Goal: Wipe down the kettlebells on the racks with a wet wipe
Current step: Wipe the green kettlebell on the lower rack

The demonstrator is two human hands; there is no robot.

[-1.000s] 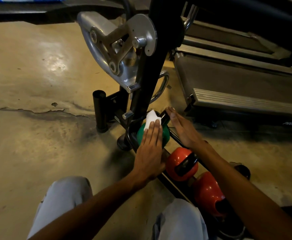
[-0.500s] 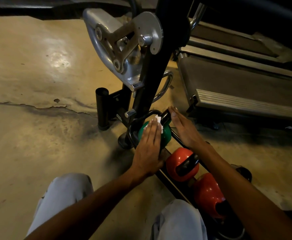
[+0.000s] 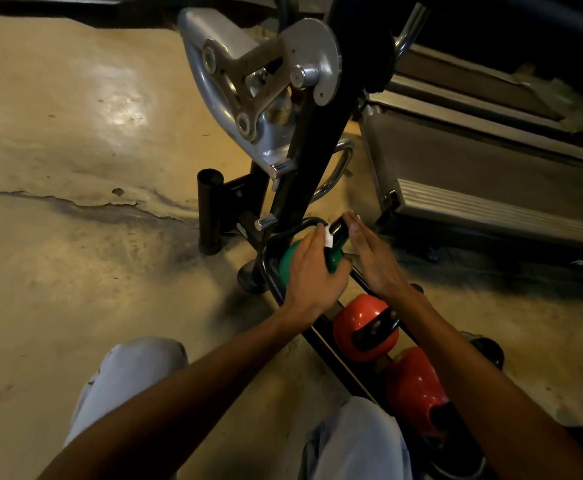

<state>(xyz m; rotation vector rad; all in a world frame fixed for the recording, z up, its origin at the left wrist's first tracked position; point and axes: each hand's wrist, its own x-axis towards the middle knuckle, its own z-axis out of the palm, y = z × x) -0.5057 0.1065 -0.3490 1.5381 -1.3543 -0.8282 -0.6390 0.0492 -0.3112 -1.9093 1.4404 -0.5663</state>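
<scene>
Fingers (image 3: 312, 242) of the left hand (image 3: 312, 271) lie curled over the green kettlebell (image 3: 335, 259), pressing a wet wipe (image 3: 328, 237) against it; only a small white corner of the wipe shows at the fingertips, just beside the black handle (image 3: 339, 231). Right hand (image 3: 373, 258) rests with straight, relaxed fingers along the kettlebell's right side, steadying it and holding nothing. This kettlebell sits at the far end of the low black rack (image 3: 321, 336), centre of the frame, with two red kettlebells (image 3: 364, 327) behind it toward the lower right. Likely risk: the wipe bunches or slips out under the palm, leaving the handle and underside missed, or the kettlebell rolls on the rails.
</scene>
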